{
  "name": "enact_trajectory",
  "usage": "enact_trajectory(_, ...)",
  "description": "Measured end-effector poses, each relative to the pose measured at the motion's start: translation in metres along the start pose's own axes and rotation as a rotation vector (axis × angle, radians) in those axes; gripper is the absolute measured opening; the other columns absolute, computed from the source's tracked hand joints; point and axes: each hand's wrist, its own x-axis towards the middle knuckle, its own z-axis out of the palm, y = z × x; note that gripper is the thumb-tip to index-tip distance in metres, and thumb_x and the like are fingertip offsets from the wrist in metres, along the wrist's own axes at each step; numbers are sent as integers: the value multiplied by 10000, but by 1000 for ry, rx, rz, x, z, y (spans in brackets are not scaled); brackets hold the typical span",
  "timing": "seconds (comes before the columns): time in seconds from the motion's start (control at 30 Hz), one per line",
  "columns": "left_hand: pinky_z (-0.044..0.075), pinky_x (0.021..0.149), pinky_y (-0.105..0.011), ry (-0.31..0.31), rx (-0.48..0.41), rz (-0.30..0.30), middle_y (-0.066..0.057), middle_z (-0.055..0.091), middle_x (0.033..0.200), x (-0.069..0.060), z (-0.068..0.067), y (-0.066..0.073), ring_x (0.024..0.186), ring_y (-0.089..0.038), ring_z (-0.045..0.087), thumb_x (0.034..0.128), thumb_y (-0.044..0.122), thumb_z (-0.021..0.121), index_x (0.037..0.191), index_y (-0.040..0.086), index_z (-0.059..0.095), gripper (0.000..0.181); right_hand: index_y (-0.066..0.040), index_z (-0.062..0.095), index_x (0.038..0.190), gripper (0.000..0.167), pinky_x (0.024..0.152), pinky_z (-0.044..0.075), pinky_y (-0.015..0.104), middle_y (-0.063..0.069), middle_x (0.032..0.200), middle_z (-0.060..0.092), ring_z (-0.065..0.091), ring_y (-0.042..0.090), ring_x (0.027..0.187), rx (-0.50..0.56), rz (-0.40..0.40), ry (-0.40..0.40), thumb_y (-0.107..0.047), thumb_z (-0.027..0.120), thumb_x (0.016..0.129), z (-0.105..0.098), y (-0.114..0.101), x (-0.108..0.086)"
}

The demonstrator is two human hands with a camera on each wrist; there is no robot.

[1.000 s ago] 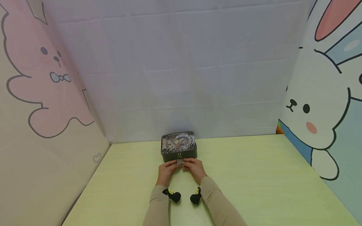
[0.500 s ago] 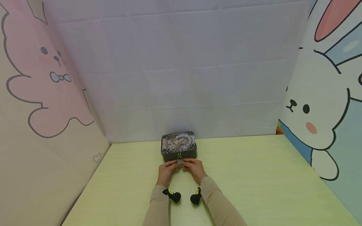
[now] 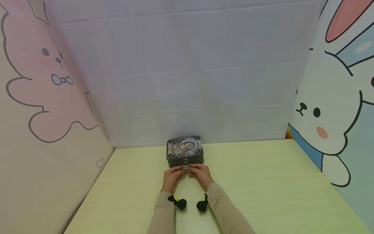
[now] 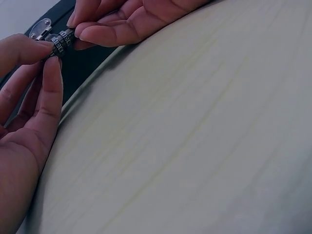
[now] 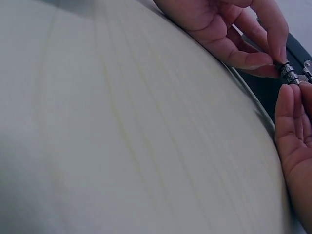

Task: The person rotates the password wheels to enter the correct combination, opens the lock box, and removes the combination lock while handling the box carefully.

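A combination padlock [image 3: 185,166] with numbered dials hangs from the clasp of a dark decorated tin box [image 3: 184,148], whose lid is down. From the left side, my left hand [image 3: 171,179] pinches the lock between thumb and fingertips. On the other side my right hand [image 3: 202,175] pinches its right end. Dial rings show between the fingertips on the padlock [image 4: 59,43] in the left wrist view. In the right wrist view the padlock [image 5: 288,73] is partly covered by fingers. The digits are too small to read.
The box stands on a pale yellow-green table [image 3: 263,182], close to a white cloth backdrop [image 3: 187,81]. Side walls carry a pink rabbit drawing [image 3: 49,81] at left and a white rabbit drawing [image 3: 327,113] at right. Black wrist cameras sit on both sleeves.
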Motion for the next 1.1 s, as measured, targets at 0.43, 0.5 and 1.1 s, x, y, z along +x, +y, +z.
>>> enact_trajectory(0.43, 552, 674, -210, 24, 16, -5, -136, 725, 984, 1, 1, 1, 733, -103, 641, 840, -39, 742, 1136, -157, 669, 327, 214, 556, 1235, 341, 740, 590, 267, 134, 975, 677, 672, 114, 726, 4, 4, 18, 57, 620, 940, 1, -1, 0)
enact_trajectory(0.5, 555, 679, -215, 31, 23, 4, -129, 725, 978, 1, 2, 0, 742, -110, 646, 835, -35, 743, 1124, -151, 678, 318, 212, 561, 1231, 338, 735, 590, 265, 123, 966, 677, 670, 110, 722, 2, 1, 23, 56, 622, 938, 1, 0, 0)
enact_trajectory(1.1, 552, 693, -214, 40, 42, 7, -117, 721, 1004, 0, 3, -1, 758, -109, 640, 850, 9, 757, 1113, -126, 698, 301, 237, 538, 1232, 337, 743, 589, 270, 92, 926, 675, 672, 116, 731, 11, 9, 5, 75, 602, 944, 1, -3, -2)
